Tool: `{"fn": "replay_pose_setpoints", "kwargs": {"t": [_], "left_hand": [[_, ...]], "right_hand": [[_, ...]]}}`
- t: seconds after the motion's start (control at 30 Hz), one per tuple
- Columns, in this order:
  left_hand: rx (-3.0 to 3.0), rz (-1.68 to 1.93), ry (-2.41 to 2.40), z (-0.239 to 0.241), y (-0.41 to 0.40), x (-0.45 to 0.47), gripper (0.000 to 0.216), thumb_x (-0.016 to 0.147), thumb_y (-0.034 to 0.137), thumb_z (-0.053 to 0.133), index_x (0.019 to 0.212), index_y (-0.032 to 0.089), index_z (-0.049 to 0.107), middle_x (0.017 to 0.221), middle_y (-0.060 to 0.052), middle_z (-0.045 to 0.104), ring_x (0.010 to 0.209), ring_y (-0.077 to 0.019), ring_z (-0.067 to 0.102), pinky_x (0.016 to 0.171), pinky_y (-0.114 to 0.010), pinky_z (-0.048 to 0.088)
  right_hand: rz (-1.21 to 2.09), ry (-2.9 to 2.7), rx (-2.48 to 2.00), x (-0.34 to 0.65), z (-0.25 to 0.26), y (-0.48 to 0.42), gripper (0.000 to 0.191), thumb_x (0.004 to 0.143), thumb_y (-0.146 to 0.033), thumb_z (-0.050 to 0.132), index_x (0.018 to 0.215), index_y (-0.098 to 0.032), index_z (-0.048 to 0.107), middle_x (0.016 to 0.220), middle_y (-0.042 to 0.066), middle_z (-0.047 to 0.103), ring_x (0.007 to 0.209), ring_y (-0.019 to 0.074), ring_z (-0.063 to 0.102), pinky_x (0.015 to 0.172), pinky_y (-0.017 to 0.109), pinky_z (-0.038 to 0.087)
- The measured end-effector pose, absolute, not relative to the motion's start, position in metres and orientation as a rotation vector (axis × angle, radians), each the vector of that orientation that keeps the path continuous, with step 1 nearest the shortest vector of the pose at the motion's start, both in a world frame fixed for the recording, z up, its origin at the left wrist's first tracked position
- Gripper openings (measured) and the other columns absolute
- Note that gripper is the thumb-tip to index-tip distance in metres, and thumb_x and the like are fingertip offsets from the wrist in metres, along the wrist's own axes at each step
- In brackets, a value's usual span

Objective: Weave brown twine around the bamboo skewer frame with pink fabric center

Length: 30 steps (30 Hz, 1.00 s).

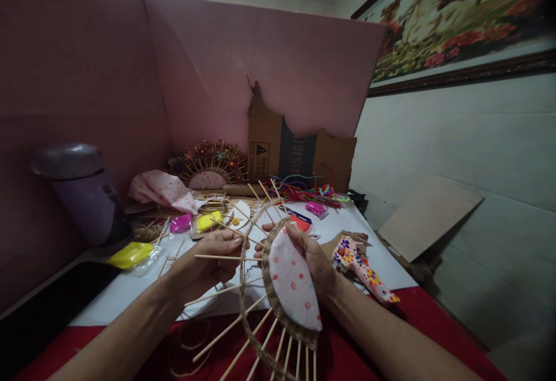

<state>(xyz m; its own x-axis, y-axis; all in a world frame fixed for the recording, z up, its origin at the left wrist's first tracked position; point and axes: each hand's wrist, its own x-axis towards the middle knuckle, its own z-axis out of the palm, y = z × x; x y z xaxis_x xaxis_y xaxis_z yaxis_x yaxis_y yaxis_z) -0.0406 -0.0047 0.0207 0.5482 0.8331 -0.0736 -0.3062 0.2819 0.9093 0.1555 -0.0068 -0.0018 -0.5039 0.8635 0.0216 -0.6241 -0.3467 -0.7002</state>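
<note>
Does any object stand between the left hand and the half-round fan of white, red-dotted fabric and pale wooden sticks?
No separate object visibly does: the left hand holds brown braided cord at the sticks; the right hand holds the fan.

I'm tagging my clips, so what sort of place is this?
Likely a home craft corner: a held stick-and-twine fan, a decorated fan behind it, and a framed picture hung nearby.

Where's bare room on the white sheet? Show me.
Left: between the black slab and left forearm. Right: a small patch between the pink packet and floral cloth. Crowded: the back, with spotted cloth and colored strands, and behind the left hand, with small packets.
</note>
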Motion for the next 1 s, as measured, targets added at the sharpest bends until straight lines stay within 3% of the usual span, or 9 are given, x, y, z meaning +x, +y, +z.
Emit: {"fn": "replay_pose_setpoints", "kwargs": {"t": [0.37,0.8,1.0], "left_hand": [[0.832,0.835,0.587,0.013,-0.001,-0.040,0.014,0.070,0.014,0.061,0.063,0.014,0.049,0.051,0.007,0.030,0.041,-0.0038,0.024,0.039,-0.016,0.020],[1.245,0.968,0.740,0.026,-0.008,-0.039,0.016,0.067,0.025,0.066,0.068,0.011,0.058,0.057,0.003,0.041,0.048,-0.0055,0.030,0.043,-0.019,0.024],[1.128,0.936,0.644,0.023,-0.007,-0.040,0.011,0.067,0.016,0.064,0.077,0.013,0.059,0.059,0.003,0.044,0.049,-0.0054,0.033,0.045,-0.017,0.027]], "right_hand": [[1.953,-0.821,-0.469,0.153,0.002,-0.009,0.036,0.085,-0.039,0.038,0.106,-0.015,0.054,0.076,0.009,0.069,0.073,0.0202,0.067,0.072,0.034,0.050],[1.965,-0.815,-0.472,0.154,0.003,-0.013,0.036,0.085,-0.039,0.039,0.108,-0.016,0.053,0.074,0.007,0.068,0.067,0.0200,0.066,0.068,0.037,0.051],[1.991,-0.801,-0.463,0.154,0.005,-0.013,0.036,0.084,-0.038,0.040,0.109,-0.017,0.053,0.075,0.007,0.068,0.067,0.0200,0.066,0.071,0.038,0.050]]}}
